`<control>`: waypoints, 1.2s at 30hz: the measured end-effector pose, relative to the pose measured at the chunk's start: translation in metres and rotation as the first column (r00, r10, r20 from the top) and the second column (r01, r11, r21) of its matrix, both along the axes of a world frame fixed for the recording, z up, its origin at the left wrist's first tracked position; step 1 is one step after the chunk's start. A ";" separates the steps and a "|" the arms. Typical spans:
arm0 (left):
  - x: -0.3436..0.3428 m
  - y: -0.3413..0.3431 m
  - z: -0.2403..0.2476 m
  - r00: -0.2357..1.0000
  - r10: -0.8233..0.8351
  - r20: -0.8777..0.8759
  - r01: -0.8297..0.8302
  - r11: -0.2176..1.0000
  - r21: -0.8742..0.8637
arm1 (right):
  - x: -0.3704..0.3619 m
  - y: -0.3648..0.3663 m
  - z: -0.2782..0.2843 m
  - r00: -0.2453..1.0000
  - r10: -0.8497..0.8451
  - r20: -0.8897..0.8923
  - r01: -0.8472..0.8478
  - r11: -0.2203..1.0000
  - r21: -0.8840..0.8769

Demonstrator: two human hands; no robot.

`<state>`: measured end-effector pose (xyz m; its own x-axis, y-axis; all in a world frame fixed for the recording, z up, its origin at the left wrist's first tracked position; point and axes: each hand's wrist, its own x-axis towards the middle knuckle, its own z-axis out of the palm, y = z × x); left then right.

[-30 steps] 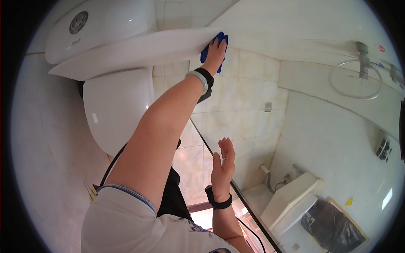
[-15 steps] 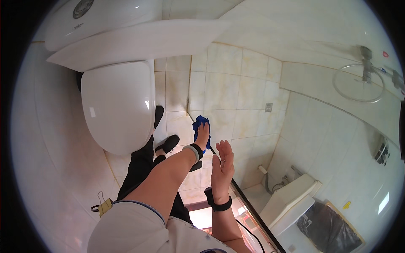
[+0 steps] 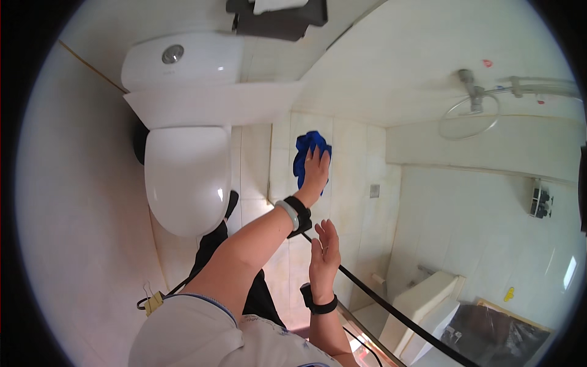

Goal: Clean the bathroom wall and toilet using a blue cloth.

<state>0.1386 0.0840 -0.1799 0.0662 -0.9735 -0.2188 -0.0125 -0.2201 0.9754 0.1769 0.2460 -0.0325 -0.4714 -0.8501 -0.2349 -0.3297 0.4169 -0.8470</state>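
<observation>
A crumpled blue cloth [image 3: 301, 160] lies under my left hand [image 3: 315, 177], which reaches far out ahead. The fingers press over the cloth, and part of it bunches out around them. Behind the cloth appear pale floor tiles; I cannot tell what surface it rests against. My right hand [image 3: 324, 260] is raised nearer to me, its fingers stretched out and holding nothing. A long black bar-like edge [image 3: 391, 309] slants from beside my left wrist down to the lower right, passing close to my right hand.
A white toilet [image 3: 188, 177] with its lid down stands at the left. Above it hangs a dark holder [image 3: 275, 21]. A shower fitting [image 3: 474, 95] with a looped hose is on the right wall. A floor drain [image 3: 374, 191] and a white basin-like unit [image 3: 422, 312] sit to the right.
My left hand has moved farther out and slightly right with the blue cloth. The view has shifted, bringing the dark holder in. My right hand stays stretched out.
</observation>
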 end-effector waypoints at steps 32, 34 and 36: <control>0.065 -0.081 0.272 0.635 -0.530 -0.563 0.586 0.804 -0.096 | 0.032 -0.095 0.123 0.983 -0.090 -0.158 -0.030 0.778 -0.628; 0.080 -0.097 0.284 0.669 -0.535 -0.515 0.547 0.824 -0.146 | 0.042 -0.120 0.136 0.959 -0.077 -0.271 -0.120 0.759 -0.640; 0.094 -0.109 0.307 0.736 -0.475 -0.482 0.412 0.880 -0.238 | 0.050 -0.144 0.151 0.974 -0.043 -0.222 -0.122 0.728 -0.675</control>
<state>0.2327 -0.0255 0.1272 -0.4698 -0.8827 0.0149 0.4239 -0.2107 0.8808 0.2267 0.1016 0.1181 -0.4000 -0.7594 0.5132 -0.5335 -0.2624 -0.8041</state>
